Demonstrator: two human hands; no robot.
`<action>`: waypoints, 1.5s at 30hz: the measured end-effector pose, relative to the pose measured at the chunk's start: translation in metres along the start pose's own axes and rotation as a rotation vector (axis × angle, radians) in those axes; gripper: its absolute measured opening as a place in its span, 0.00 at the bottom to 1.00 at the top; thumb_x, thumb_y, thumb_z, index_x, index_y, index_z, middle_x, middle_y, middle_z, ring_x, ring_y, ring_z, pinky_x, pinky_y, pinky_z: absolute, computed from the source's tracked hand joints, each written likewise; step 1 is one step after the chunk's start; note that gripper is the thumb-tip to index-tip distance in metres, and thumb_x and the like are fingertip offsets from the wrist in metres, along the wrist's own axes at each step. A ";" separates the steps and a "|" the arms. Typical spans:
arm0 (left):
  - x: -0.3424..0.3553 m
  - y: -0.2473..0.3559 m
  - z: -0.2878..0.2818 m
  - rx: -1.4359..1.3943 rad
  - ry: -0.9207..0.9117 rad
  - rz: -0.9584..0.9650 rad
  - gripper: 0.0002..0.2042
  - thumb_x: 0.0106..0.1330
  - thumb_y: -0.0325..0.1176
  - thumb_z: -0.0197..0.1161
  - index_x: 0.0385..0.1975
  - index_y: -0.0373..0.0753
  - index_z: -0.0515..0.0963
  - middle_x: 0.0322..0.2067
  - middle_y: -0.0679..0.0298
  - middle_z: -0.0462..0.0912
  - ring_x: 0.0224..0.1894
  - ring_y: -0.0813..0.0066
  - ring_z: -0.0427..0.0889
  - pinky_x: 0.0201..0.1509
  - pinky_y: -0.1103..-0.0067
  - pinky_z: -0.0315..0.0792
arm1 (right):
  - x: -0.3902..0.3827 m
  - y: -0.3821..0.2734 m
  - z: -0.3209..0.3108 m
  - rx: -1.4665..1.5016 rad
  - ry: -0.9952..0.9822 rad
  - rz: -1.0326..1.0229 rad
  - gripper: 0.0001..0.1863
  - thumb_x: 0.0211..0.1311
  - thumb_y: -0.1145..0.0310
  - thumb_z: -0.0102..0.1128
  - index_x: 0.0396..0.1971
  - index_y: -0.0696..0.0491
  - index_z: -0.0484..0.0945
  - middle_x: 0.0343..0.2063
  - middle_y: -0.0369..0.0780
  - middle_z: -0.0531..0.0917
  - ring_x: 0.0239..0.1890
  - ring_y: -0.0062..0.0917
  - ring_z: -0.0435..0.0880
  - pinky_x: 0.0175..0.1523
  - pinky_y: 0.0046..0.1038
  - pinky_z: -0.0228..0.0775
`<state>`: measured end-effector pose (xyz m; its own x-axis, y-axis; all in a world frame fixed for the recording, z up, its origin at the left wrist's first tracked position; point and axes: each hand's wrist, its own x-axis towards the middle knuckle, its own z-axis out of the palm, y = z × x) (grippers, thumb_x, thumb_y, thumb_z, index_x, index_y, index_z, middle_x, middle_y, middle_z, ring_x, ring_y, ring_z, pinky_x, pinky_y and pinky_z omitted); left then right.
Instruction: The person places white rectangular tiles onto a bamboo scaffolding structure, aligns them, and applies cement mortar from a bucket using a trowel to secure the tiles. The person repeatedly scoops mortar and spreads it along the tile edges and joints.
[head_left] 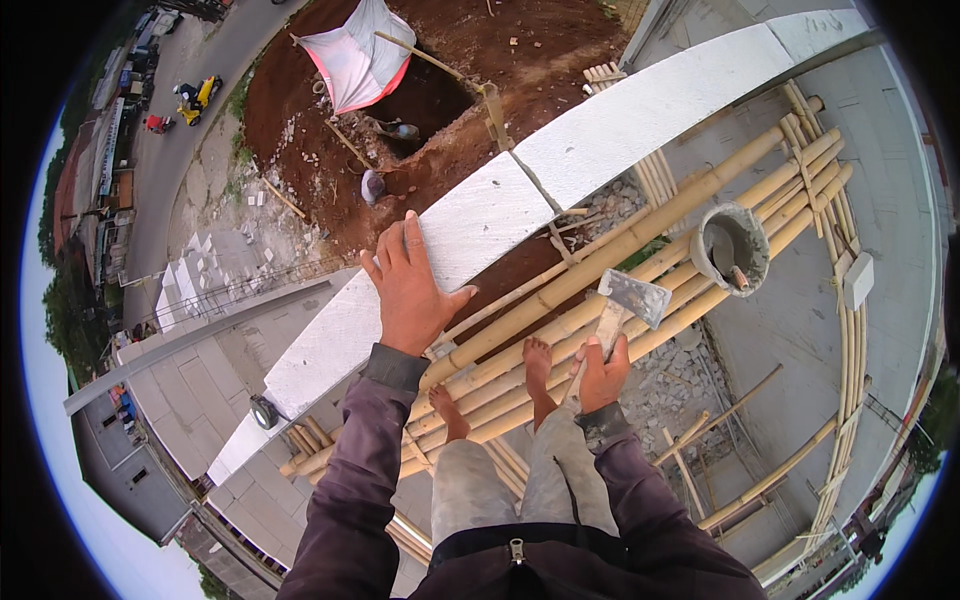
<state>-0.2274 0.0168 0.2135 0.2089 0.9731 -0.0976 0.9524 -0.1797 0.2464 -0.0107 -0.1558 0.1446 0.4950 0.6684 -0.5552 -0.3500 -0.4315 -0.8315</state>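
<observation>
Left hand [408,290] flat, fingers spread on stiff, chalky white block wall [480,215]; right hand [600,375] fingers clamped round trowel [625,305] handle, light, rigid

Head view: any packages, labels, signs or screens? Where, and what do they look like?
Packages, labels, screens: none visible.
Possible sign: a pale strip on the roadside building, far left; too small to be sure.
Left hand: flat on the white block wall.
Right hand: grip on the trowel.

My right hand [601,375] covers the trowel [628,300] handle; my torso is cut off by the bottom edge; the people in the pit [400,130] are too small to make out.
</observation>
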 end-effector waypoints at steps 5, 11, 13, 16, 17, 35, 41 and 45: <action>-0.006 -0.009 0.003 0.003 0.007 -0.021 0.63 0.41 0.52 0.82 0.75 0.34 0.48 0.66 0.47 0.58 0.70 0.47 0.56 0.73 0.41 0.40 | -0.002 -0.028 0.008 -0.193 -0.064 -0.241 0.09 0.71 0.69 0.55 0.41 0.59 0.72 0.23 0.37 0.77 0.22 0.18 0.74 0.27 0.24 0.66; -0.013 -0.018 0.010 -0.002 0.065 -0.034 0.60 0.46 0.58 0.78 0.74 0.34 0.50 0.65 0.47 0.58 0.70 0.47 0.57 0.72 0.38 0.39 | 0.001 -0.061 0.036 -0.376 -0.184 -0.404 0.08 0.74 0.72 0.51 0.45 0.60 0.72 0.25 0.36 0.77 0.24 0.19 0.74 0.31 0.23 0.67; -0.011 -0.012 0.010 -0.017 0.100 -0.032 0.57 0.49 0.60 0.75 0.73 0.34 0.53 0.65 0.47 0.59 0.70 0.47 0.58 0.72 0.39 0.40 | -0.004 -0.061 0.045 -0.284 -0.183 -0.361 0.09 0.73 0.71 0.52 0.45 0.60 0.72 0.24 0.36 0.77 0.23 0.19 0.74 0.30 0.23 0.67; 0.002 0.006 0.010 -0.201 0.208 -0.052 0.50 0.54 0.61 0.72 0.70 0.32 0.60 0.63 0.46 0.64 0.68 0.48 0.61 0.72 0.44 0.45 | -0.011 -0.051 0.052 -0.198 -0.144 -0.300 0.10 0.72 0.69 0.54 0.43 0.61 0.73 0.22 0.36 0.77 0.22 0.18 0.73 0.28 0.24 0.66; 0.010 0.011 0.009 -0.362 0.262 -0.074 0.48 0.56 0.60 0.71 0.69 0.32 0.62 0.63 0.46 0.66 0.68 0.48 0.62 0.72 0.46 0.47 | -0.013 -0.046 0.052 -0.201 -0.133 -0.290 0.10 0.72 0.69 0.54 0.44 0.61 0.73 0.22 0.36 0.77 0.22 0.18 0.74 0.28 0.24 0.66; -0.002 -0.032 0.013 -0.113 0.063 0.069 0.57 0.40 0.50 0.81 0.71 0.34 0.57 0.61 0.48 0.65 0.67 0.50 0.63 0.75 0.43 0.38 | 0.030 -0.111 0.079 -1.024 -0.267 -0.777 0.16 0.64 0.73 0.61 0.50 0.64 0.77 0.34 0.56 0.82 0.35 0.55 0.81 0.39 0.44 0.73; 0.001 -0.026 0.012 -0.119 0.053 0.058 0.57 0.41 0.50 0.81 0.71 0.34 0.57 0.61 0.49 0.65 0.66 0.50 0.63 0.75 0.43 0.38 | 0.024 -0.095 0.080 -0.726 -0.243 -0.668 0.09 0.70 0.69 0.57 0.41 0.60 0.75 0.25 0.46 0.80 0.22 0.38 0.79 0.30 0.33 0.71; 0.005 -0.021 0.012 -0.104 0.065 0.075 0.56 0.42 0.52 0.80 0.71 0.33 0.57 0.61 0.49 0.66 0.66 0.50 0.64 0.75 0.49 0.41 | -0.007 -0.050 0.086 -0.047 -0.147 -0.159 0.08 0.74 0.66 0.52 0.43 0.55 0.69 0.23 0.38 0.76 0.18 0.22 0.76 0.23 0.26 0.69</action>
<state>-0.2434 0.0240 0.1960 0.2601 0.9655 -0.0133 0.9059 -0.2392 0.3495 -0.0653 -0.0866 0.1924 0.4189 0.8098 -0.4109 -0.2379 -0.3388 -0.9103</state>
